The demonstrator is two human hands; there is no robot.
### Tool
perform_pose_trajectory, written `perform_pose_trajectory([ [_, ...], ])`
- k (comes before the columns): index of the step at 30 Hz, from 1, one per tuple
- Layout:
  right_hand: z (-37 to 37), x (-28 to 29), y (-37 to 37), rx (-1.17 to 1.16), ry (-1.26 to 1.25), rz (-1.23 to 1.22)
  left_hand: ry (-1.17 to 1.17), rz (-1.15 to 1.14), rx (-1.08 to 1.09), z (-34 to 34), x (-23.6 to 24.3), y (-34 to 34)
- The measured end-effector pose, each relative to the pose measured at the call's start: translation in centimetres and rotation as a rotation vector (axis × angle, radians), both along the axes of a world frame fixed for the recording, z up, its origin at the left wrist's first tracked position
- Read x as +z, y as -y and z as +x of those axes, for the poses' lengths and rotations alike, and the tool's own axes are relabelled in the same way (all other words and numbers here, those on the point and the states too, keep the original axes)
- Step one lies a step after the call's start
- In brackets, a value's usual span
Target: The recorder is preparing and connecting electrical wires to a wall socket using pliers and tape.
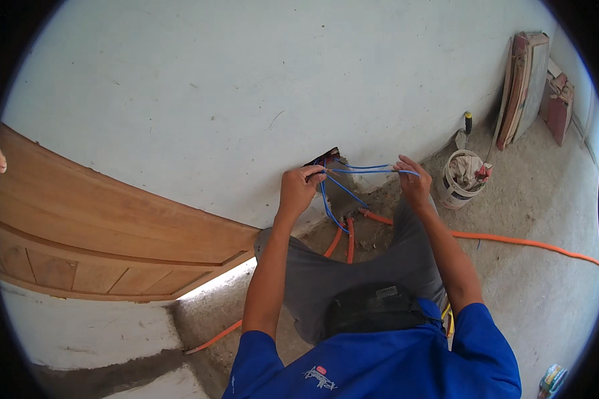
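Several blue electrical wires [347, 189] come out of a rough hole [325, 157] low in the pale wall. My left hand [299, 191] is closed in a pinch on a blue wire right beside the hole. Held out to the right, my right hand [415, 183] grips blue wire between thumb and fingers, and the wire runs roughly level between both hands. Below them, other blue wires run down into the ends of orange corrugated conduits [351, 241] at the floor. Exactly how many wires each hand holds is hard to make out.
At the left stands a wooden panelled door [113, 213]. A white bucket [456, 193] with rags sits right of my knee, a yellow-and-black-handled tool [468, 123] behind it. Boards [522, 90] lean on the wall. An orange conduit [526, 243] crosses the floor. A skin-coloured shape [0, 160] shows far left.
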State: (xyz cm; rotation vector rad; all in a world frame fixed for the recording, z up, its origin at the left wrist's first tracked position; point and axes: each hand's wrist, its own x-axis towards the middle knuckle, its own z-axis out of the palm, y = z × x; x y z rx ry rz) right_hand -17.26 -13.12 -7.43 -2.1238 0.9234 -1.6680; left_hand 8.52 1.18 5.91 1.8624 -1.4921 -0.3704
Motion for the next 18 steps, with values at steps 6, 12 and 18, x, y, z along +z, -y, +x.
perform_pose_trajectory([
  [6, 0.8, -3.1, 0.7, 0.047, 0.014, 0.153, -0.103, -0.013, -0.024, 0.0, -0.6, -0.1],
  [12, -0.8, 7.0, 5.1, 0.177, -0.379, 0.071, -0.046, -0.106, -0.131, 0.2, -1.1, 0.1],
  [18, -1.3, 13.7, 6.4, 0.733, -0.894, 0.417, -0.038, -0.139, -0.110, 0.3, -1.3, -0.1],
])
